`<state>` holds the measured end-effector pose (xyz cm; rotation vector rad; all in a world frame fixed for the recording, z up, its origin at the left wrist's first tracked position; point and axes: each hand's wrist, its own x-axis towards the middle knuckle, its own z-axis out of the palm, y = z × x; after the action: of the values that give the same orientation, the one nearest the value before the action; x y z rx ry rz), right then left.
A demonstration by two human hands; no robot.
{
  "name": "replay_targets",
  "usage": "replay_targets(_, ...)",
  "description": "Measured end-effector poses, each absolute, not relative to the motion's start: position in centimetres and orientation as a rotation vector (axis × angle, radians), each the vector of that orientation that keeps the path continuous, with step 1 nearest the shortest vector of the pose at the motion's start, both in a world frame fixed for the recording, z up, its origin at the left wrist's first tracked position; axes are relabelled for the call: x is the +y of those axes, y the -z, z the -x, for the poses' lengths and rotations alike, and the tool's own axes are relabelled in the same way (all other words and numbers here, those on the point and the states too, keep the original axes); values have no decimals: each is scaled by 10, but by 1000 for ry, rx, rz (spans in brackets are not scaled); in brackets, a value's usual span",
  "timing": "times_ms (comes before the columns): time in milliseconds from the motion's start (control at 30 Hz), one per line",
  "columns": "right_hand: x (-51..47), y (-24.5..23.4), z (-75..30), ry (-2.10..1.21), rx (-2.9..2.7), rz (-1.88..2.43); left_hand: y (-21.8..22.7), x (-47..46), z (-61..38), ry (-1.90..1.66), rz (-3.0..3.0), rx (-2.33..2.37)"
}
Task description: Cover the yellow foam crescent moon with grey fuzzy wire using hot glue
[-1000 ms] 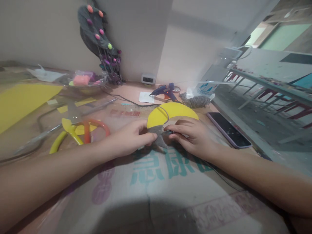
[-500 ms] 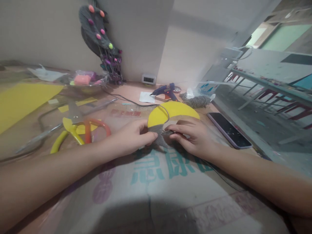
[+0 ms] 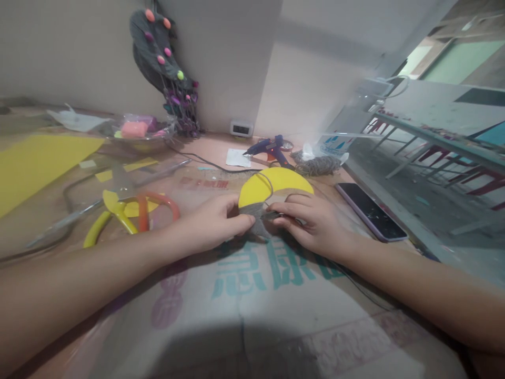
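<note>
A yellow crescent-shaped piece (image 3: 272,181) lies between my hands, its near end covered in grey yarn (image 3: 258,225). My left hand (image 3: 221,218) grips the wrapped end, thumb on top and fingers partly hidden behind. With thumb and fingertips, my right hand (image 3: 305,218) pinches the grey yarn at the crescent's inner edge. A thin strand loops over the yellow face. Another thin grey strand (image 3: 366,288) trails out beneath my right forearm across the printed board (image 3: 221,326).
Scissors with orange-and-yellow handles (image 3: 144,210) lie left, near a yellow sheet (image 3: 35,163). Behind are a glue gun (image 3: 272,147), a small digital display (image 3: 241,128), a grey yarn bundle (image 3: 321,165) and a decorated grey crescent (image 3: 152,47). A phone (image 3: 371,211) lies right.
The crescent's far right tip has drawn in slightly left and down behind my right hand. Both hands keep nearly the same place and hold.
</note>
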<state>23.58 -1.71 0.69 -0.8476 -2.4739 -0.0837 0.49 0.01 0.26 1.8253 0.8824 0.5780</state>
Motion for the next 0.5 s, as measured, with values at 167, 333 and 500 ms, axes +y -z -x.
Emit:
replay_targets(167, -17, -7, -236, 40, -2498, 898, -4, 0, -5, -571, -1831, 866)
replay_targets(333, -16, -6, -237, -12, -2483, 874, -4, -1, -5, -561, -1825, 868)
replay_targets(500, -14, -5, -237, -21, -2478, 862, -3, 0, -6, -582, -1807, 838)
